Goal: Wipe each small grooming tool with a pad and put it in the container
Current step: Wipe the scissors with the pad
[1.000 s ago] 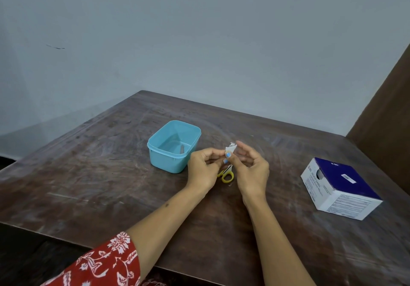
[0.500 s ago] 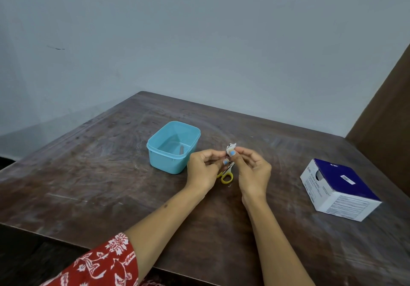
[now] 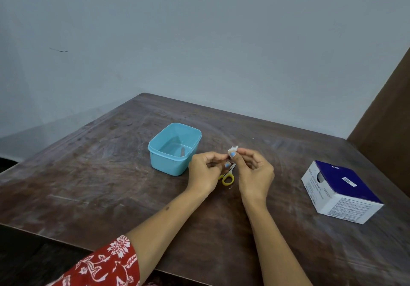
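Scissors (image 3: pixel 227 175) with yellow loops are the tool being worked on right now. The left hand (image 3: pixel 205 171) is curled shut around the handle end, which leaves the blade end poking up toward the other hand and keeps the sharp part away from the palm, so that grip makes sense to me. The right hand (image 3: pixel 255 173) has its thumb and fingertips pinched closed on a small white pad (image 3: pixel 233 149), held right at the tip of the tool, at about 12 o'clock from the loops. Looks like the wipe is mid-stroke, though the blades themselves are mostly hidden between the fingers, so I can't tell how much metal has been covered.

The teal container (image 3: pixel 175 149) sits just beside the left hand, roughly 10 o'clock from it, open top facing up. Handy spot: a short move drops the tool in without reaching across anything. There's already one slim metal tool (image 3: pixel 182 151) lying on its floor, so I'd guess at least one item is done.

Over at 3 o'clock, well apart from the hands, is a blue and white box (image 3: pixel 339 193) on the wooden table (image 3: pixel 88 174), probably the pad supply, parked out of the working zone but within reach.
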Demonstrator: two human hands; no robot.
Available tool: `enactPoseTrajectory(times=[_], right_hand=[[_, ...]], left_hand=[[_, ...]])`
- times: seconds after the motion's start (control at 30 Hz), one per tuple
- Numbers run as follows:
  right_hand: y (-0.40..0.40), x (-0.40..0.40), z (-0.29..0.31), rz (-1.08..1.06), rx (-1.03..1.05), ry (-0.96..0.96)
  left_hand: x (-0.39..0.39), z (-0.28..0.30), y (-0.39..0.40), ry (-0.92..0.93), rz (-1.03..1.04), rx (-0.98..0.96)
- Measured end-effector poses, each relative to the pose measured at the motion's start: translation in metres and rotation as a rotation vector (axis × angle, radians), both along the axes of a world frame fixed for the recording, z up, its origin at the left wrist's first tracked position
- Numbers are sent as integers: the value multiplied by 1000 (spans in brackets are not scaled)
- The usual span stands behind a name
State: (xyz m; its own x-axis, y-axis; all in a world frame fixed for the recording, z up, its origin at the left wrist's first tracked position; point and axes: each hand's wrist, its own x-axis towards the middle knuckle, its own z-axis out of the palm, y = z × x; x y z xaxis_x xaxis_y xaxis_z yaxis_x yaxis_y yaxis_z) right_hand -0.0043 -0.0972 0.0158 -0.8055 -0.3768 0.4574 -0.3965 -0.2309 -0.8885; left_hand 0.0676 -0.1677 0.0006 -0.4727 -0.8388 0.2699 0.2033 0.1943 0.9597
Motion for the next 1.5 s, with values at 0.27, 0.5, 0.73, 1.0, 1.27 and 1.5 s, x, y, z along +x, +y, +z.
enactPoseTrajectory(times=[0.27, 0.5, 0.73, 1.0, 1.27, 1.5], right_hand=[[1, 1, -2, -87, 100, 133], [2, -1, -2, -199, 42, 261], [0, 2, -3, -120, 143, 231], [0, 3, -3, -103, 94, 119], [0, 0, -5, -86, 62, 71], [-1, 1, -5, -51, 151, 100]], left_hand=[[-2, -4, -2, -14, 41, -26], [-5, -3, 2, -32, -40, -10], [-2, -2, 0, -25, 8, 79], [-2, 0, 5, -25, -14, 85], [-2, 1, 5, -7, -47, 106], [-1, 4, 4, 33, -58, 170]])
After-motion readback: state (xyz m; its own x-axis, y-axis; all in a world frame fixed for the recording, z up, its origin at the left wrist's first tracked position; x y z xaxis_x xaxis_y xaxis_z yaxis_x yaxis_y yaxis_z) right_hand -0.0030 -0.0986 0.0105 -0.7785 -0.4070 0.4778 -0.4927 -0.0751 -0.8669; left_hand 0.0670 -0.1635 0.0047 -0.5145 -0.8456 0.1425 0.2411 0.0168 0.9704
